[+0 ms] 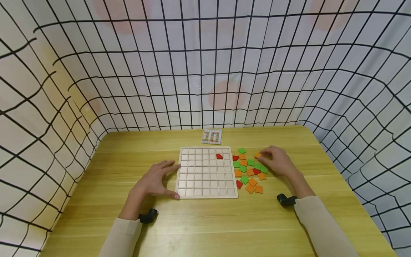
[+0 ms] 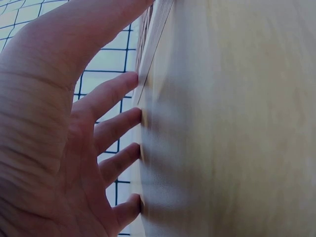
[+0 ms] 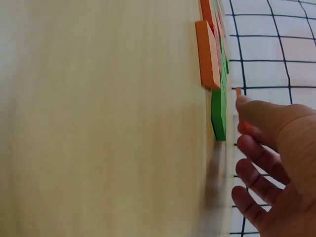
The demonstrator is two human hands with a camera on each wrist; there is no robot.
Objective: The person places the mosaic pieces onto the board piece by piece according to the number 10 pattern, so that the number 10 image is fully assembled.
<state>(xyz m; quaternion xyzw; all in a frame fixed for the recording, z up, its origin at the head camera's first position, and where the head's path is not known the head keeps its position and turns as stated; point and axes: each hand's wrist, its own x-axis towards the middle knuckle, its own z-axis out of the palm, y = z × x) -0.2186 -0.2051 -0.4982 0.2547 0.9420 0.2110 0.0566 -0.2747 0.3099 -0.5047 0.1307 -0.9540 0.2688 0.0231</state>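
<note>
My left hand [image 1: 156, 179] lies spread at the left edge of a wooden grid board [image 1: 207, 172], thumb near the front corner and fingertips touching the edge or the table beside it. In the left wrist view the fingers [image 2: 116, 131] are apart and hold nothing. Right of the scattered tiles, my right hand [image 1: 277, 160] pinches an orange square tile [image 1: 258, 155] between thumb and fingertips. The right wrist view shows this tile raised off the table. A single red tile with a curved side [image 1: 219, 156] sits in an upper right cell of the board.
Several green [image 1: 244, 179], orange [image 1: 258, 189] and red [image 1: 239, 184] tiles lie loose on the table right of the board, some overlapping. A small patterned card [image 1: 212, 136] lies behind the board. Black netting [image 1: 200, 75] over white cloth surrounds the wooden table [image 1: 205, 228].
</note>
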